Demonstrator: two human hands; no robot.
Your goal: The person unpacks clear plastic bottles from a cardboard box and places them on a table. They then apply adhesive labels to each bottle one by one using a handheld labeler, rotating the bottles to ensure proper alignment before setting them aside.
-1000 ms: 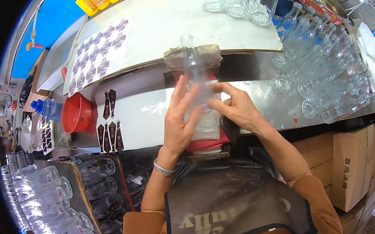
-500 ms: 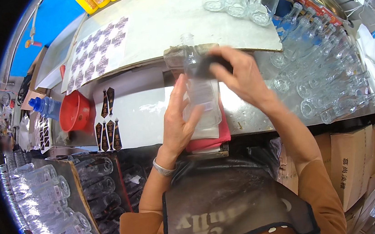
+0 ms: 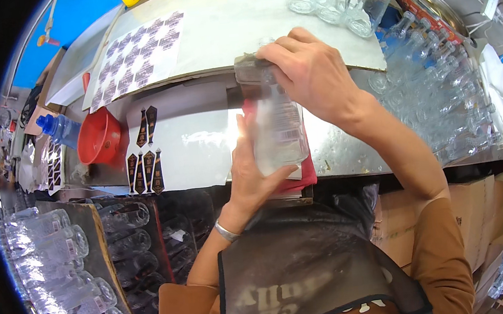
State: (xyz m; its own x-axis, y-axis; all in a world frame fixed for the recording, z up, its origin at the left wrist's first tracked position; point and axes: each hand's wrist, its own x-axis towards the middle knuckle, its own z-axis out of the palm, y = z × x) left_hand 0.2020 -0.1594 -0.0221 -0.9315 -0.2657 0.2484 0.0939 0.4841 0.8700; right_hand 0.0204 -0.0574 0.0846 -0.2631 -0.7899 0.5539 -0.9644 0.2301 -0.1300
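A clear glass bottle [image 3: 277, 130] with a pale label on its side lies tilted over the shiny metal counter [image 3: 200, 138]. My left hand [image 3: 253, 172] grips its lower body from underneath. My right hand [image 3: 310, 74] is clasped over the bottle's upper end and neck, hiding the mouth. A red cloth [image 3: 303, 179] shows just under the bottle's base.
A red funnel [image 3: 97, 137] and a blue bottle [image 3: 57, 127] sit left on the counter. Dark neck labels [image 3: 145, 162] lie beside them, a sticker sheet [image 3: 140, 58] on the white board behind. Empty bottles [image 3: 447, 93] crowd the right, more [image 3: 53, 257] in a crate left. Cardboard boxes [image 3: 471, 207] stand below.
My right hand has slid from the bottle's side up to its top end and now covers the neck. The left hand has kept its grip on the lower body.
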